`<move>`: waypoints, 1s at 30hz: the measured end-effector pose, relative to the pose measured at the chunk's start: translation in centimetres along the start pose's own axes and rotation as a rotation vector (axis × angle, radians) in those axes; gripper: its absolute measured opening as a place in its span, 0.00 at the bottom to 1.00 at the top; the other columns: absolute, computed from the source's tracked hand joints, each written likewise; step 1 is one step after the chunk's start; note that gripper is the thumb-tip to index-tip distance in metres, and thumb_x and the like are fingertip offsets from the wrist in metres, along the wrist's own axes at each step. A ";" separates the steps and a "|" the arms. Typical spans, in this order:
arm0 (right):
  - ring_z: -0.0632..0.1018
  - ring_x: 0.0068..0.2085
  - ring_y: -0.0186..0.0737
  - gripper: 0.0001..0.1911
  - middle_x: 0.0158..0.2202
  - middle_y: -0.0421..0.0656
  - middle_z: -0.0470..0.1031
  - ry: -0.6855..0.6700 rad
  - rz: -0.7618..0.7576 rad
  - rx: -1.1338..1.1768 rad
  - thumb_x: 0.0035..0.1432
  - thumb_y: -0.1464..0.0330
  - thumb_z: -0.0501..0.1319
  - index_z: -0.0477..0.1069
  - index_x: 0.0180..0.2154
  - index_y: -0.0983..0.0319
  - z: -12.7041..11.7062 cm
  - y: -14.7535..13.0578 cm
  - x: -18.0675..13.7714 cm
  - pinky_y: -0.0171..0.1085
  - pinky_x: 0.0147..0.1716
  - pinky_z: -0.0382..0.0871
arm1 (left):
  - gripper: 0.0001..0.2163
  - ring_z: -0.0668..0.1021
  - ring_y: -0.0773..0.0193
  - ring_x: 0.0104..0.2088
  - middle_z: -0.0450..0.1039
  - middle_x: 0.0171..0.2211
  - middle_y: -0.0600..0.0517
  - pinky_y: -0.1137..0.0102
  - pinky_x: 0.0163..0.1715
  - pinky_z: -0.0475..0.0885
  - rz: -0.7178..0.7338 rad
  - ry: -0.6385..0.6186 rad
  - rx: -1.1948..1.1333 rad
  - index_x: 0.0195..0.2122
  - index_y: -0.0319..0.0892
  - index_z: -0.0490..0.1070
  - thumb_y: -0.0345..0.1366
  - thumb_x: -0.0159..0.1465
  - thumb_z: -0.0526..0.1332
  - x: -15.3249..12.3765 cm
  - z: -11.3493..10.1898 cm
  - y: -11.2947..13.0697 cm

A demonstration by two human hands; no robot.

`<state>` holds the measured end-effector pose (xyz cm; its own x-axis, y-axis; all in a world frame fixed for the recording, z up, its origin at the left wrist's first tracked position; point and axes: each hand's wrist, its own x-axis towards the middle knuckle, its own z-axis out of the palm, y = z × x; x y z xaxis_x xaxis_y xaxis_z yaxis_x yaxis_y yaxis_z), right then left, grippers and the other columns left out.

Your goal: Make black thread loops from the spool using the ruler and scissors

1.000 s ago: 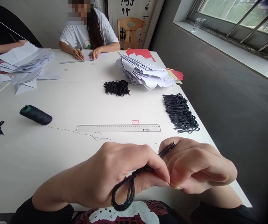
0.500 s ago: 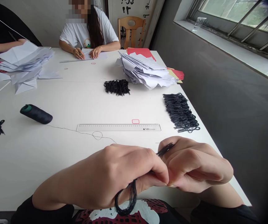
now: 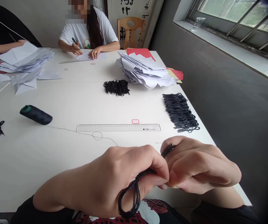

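My left hand (image 3: 124,177) is closed around a looped bundle of black thread (image 3: 130,211). Its loop hangs below my fingers, and its cut ends (image 3: 169,150) stick out between my hands, against the curled fingers of my right hand (image 3: 201,168). Thumb and forefinger of that hand are pinched together, meeting the left fingertips; what lies in the pinch is hidden. A spool of dark thread (image 3: 37,115) lies on its side at the left. From it a thin strand (image 3: 108,137) runs across the table toward my left hand.
A clear ruler (image 3: 118,128) lies ahead of my hands. Black thread bundles (image 3: 180,112) are lined up at the right edge, a smaller pile (image 3: 116,87) farther back, and one knotted bundle (image 3: 0,129) far left. Paper stacks (image 3: 145,70) stand beyond. Across the table a person (image 3: 89,37) holds a pen.
My right hand has shifted slightly right. The thread loop under my left hand has swung a little right and shows more of itself. The person opposite has raised the pen hand.
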<state>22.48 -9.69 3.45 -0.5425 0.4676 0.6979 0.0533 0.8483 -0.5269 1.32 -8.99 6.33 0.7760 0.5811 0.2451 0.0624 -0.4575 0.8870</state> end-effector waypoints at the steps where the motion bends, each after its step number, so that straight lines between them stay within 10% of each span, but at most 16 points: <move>1: 0.70 0.18 0.25 0.05 0.21 0.33 0.71 0.001 0.003 -0.014 0.70 0.70 0.53 0.62 0.38 0.62 0.1 0.0 -0.1 0.32 0.26 0.65 | 0.05 0.75 0.72 0.28 0.76 0.34 0.53 0.78 0.29 0.70 -0.008 -0.002 -0.010 0.40 0.40 0.69 0.26 0.65 0.58 0.0 0.1 -0.1; 30: 0.69 0.18 0.25 0.08 0.21 0.35 0.71 0.069 -0.010 0.042 0.68 0.69 0.56 0.66 0.34 0.64 0.1 0.3 0.0 0.30 0.25 0.65 | 0.05 0.76 0.72 0.29 0.77 0.33 0.53 0.78 0.31 0.71 0.017 0.013 0.050 0.41 0.42 0.71 0.28 0.67 0.58 -0.3 0.3 -0.2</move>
<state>22.45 -9.43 3.24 -0.4834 0.4768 0.7342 0.0123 0.8423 -0.5388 1.25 -9.24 5.96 0.7691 0.5814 0.2655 0.0804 -0.5000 0.8623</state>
